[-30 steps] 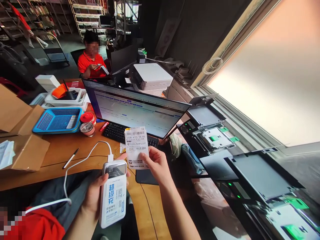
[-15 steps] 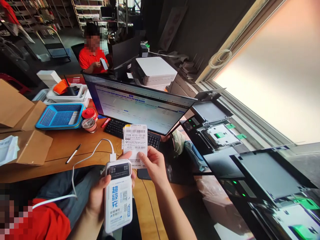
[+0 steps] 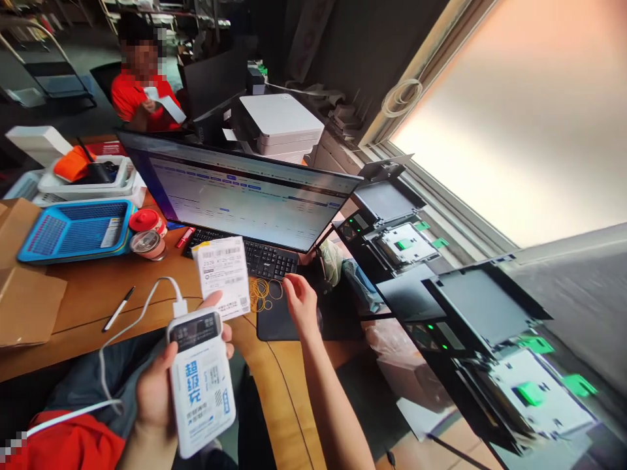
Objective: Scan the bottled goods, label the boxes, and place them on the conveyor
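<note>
Power bank (image 3: 203, 391), white with blue print on its face, is in the person's left hand, tilted above the near edge of the wooden desk (image 3: 91, 284). From the left, a cardboard box (image 3: 29, 320) stands at the side, with a blue basket (image 3: 73, 225) just beyond it and a white tray (image 3: 105, 189) holding an orange item behind that. A pen (image 3: 119, 309) lies on the wood, and a red-lidded jar (image 3: 147, 220) sits beside the basket. Farther back, a co-worker (image 3: 127, 98) in a red shirt holds a folded white paper strip (image 3: 171, 108). The left hand (image 3: 155, 385) grasps the power bank, thumb along one side and fingers around the other; a white plug (image 3: 180, 307) sits in its top end. Printed labels (image 3: 224, 277) stand just above it, with a left fingertip against them. Behind them are the keyboard (image 3: 272, 259) and the lit monitor (image 3: 245, 202). Yellow rubber bands (image 3: 258, 292) lie between the labels and the right hand (image 3: 301, 301), which has its fingers bent over the black mouse pad (image 3: 279, 323); whether they pinch a band I cannot tell. A white printer (image 3: 281, 121) stands behind the monitor. At the right, black machines (image 3: 490, 307) show green lights below a bright window (image 3: 514, 130).
</note>
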{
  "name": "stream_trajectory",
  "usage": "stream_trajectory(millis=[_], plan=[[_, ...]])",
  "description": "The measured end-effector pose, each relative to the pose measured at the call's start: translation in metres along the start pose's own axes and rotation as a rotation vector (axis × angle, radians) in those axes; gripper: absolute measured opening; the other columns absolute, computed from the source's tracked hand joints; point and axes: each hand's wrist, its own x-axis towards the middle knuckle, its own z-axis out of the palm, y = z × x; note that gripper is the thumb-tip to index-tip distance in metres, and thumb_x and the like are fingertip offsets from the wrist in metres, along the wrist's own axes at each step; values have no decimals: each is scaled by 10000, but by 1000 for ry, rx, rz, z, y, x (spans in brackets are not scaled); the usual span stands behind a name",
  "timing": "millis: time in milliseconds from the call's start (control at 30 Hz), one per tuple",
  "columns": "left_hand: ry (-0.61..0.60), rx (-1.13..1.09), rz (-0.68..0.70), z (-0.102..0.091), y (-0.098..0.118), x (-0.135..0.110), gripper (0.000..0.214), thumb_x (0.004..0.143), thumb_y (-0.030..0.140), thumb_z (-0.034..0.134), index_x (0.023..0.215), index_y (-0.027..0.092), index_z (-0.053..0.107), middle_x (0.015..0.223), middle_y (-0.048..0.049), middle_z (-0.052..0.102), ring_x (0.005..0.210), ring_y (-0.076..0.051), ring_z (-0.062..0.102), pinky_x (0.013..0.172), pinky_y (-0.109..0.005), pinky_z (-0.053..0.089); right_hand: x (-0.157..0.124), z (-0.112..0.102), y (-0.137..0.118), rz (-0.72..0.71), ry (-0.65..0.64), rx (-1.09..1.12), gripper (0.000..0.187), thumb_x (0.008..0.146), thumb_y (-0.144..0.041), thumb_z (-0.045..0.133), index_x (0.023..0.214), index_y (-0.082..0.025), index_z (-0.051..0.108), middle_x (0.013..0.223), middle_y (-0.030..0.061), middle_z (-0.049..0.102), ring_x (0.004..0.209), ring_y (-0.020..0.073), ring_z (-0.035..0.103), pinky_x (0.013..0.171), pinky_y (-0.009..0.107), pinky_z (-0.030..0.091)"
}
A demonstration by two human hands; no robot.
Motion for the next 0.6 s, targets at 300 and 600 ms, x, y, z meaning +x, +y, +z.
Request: stream_trajectory(millis=[300, 600], plan=[[51, -55, -56, 0, 9, 10, 913, 727, 500, 825, 1556, 306, 495, 1037, -88, 767, 851, -256, 728, 696, -337, 627, 43, 28, 111, -202, 74, -863, 489, 1023, -393, 471, 1423, -154, 620, 1559, 235, 458, 1411, 354, 443, 1180, 531, 396], [-66, -52, -65, -8, 9, 16, 902, 823, 411, 723, 1633, 288, 346, 1143, -137, 784, 935, -303, 765, 789, -399, 643, 65, 30, 120, -141, 74, -906, 490, 1012, -446, 511, 1430, -222, 631, 1637, 195, 393, 1466, 382, 412, 1182, 545, 395]])
